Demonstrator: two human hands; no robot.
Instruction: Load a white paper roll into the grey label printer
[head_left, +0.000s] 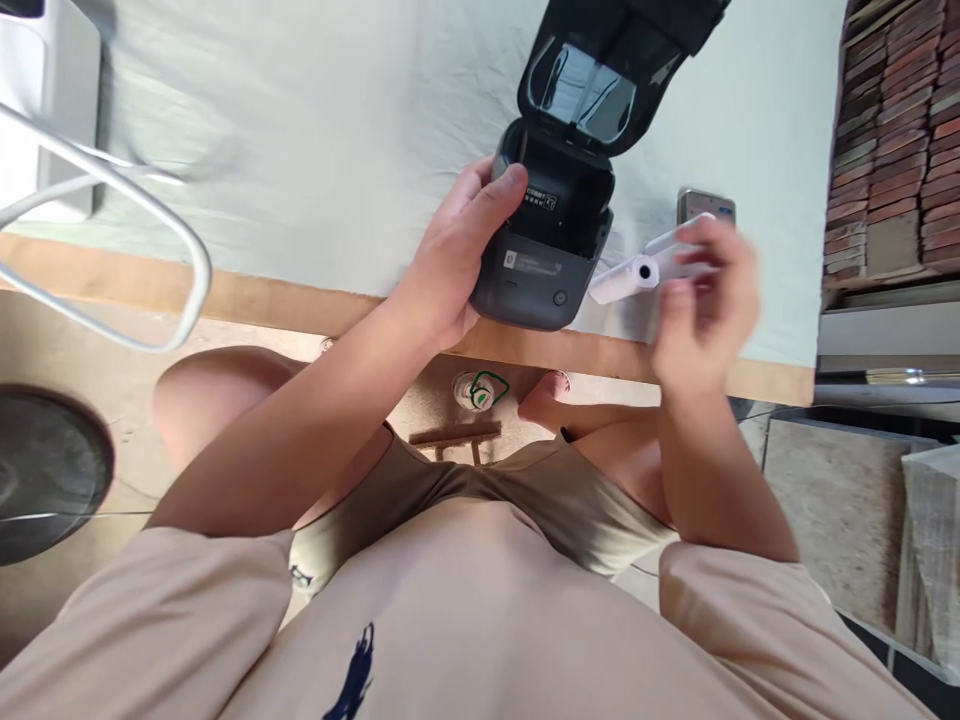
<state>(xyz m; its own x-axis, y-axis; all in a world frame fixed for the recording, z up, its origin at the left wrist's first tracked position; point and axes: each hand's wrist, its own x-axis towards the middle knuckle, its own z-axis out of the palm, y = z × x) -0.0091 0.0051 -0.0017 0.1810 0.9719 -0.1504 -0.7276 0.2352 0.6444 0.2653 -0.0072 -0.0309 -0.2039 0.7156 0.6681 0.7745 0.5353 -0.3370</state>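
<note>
the left hand [450, 270] is steadying a small dark label printer [544, 250] at the near edge of the tabletop [337, 130], thumb curled over its left rim and fingers wrapped around the side. the printer's lid [592, 75] is standing open, exposing an empty paper well. the right hand [701, 300], blurred, is pinching a white paper roll [637, 272] between loosely closed fingers, just to the right of the printer and apart from it. the roll is probably light and rigid along its core but apt to unwind if gripped by the loose outer wrap, so holding it by the ends or around the full wound body is looking safest; the printer seems a stiff plastic shell, smooth enough to slide on the cloth-covered tabletop. a phone [705, 205] is lying behind the right hand, a white cable [150, 200] is looping at left. the open lid is crowding the well from behind.
</note>
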